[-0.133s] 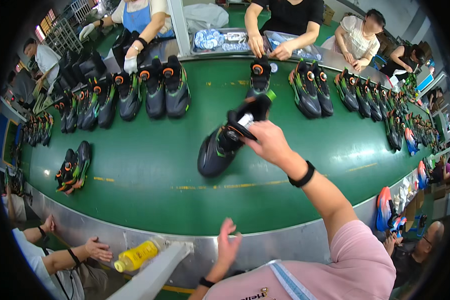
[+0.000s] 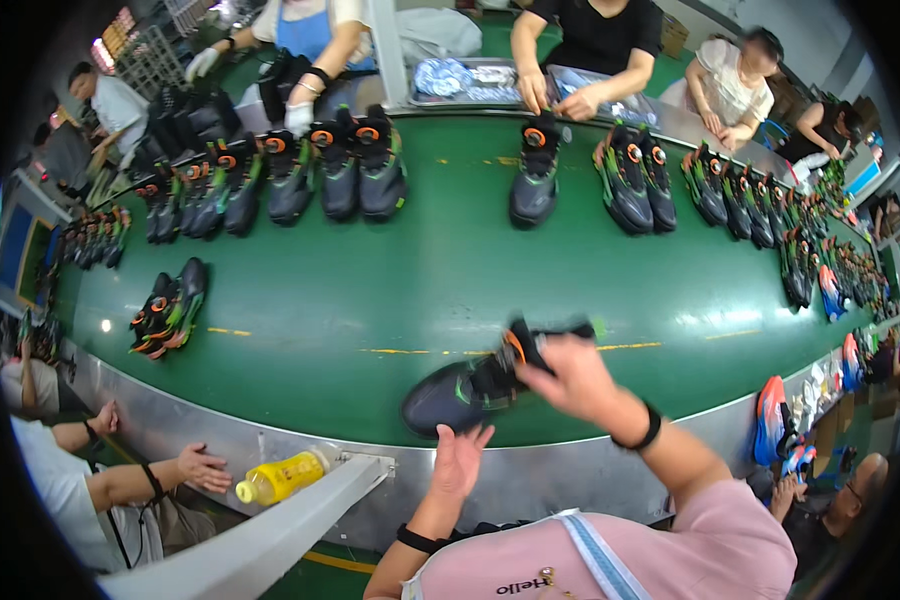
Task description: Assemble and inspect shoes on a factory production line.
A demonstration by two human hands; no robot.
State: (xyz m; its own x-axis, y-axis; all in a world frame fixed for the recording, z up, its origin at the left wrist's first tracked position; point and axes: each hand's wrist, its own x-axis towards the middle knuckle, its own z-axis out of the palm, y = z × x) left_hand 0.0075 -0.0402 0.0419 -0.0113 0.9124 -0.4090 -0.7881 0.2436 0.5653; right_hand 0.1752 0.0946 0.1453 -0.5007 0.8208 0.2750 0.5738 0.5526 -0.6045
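Note:
A dark grey sneaker (image 2: 452,393) with green trim and an orange dial hangs tilted at the near edge of the green belt, its toe to the left. My right hand (image 2: 578,380) is closed on it at the ankle opening and tongue; the fingertips are partly blurred. Just below the toe, my left hand (image 2: 458,462) has its palm up and its fingers spread. It is close to the sole, but I cannot tell whether it touches.
Across the green belt (image 2: 300,310) stand rows of similar sneakers (image 2: 381,170), with a single sneaker (image 2: 535,180) before a co-worker. A pair (image 2: 172,308) lies left. A yellow bottle (image 2: 282,477) lies beside a metal post (image 2: 270,530) on the near ledge. Several co-workers surround the belt.
My right hand has brought the sneaker nearer to me and turned it more sideways. My left hand has come up a little, closer to its toe.

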